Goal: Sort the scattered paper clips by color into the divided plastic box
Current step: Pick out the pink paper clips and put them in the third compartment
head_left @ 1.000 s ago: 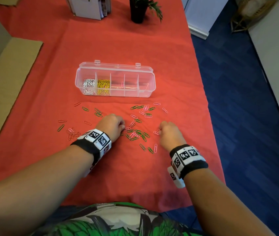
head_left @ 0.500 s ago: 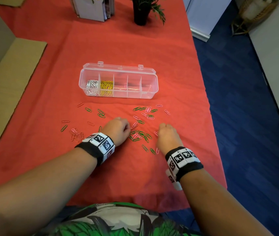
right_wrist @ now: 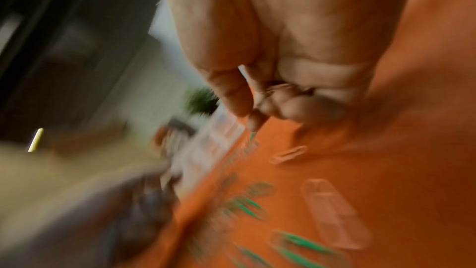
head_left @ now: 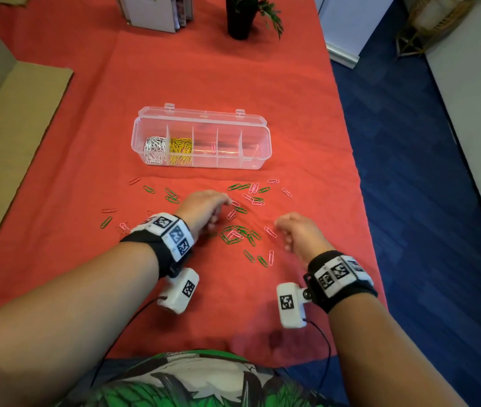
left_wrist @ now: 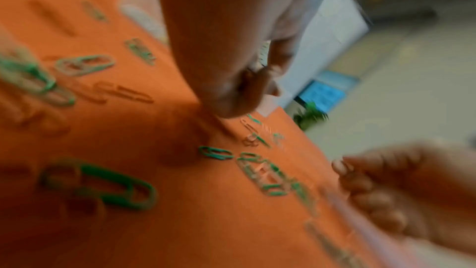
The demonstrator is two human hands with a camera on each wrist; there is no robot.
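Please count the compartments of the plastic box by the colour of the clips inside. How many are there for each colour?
White clips: 1
Yellow clips: 1
Pink clip: 1 (a single clip; a faint pink glint in the far-right compartment is unclear)
Total: 3 of the 5 compartments in the plastic box

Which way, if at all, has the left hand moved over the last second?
Yes. The left hand has moved away from the person, toward the divided plastic box, leaving the paper clip cluster behind its fingertips.
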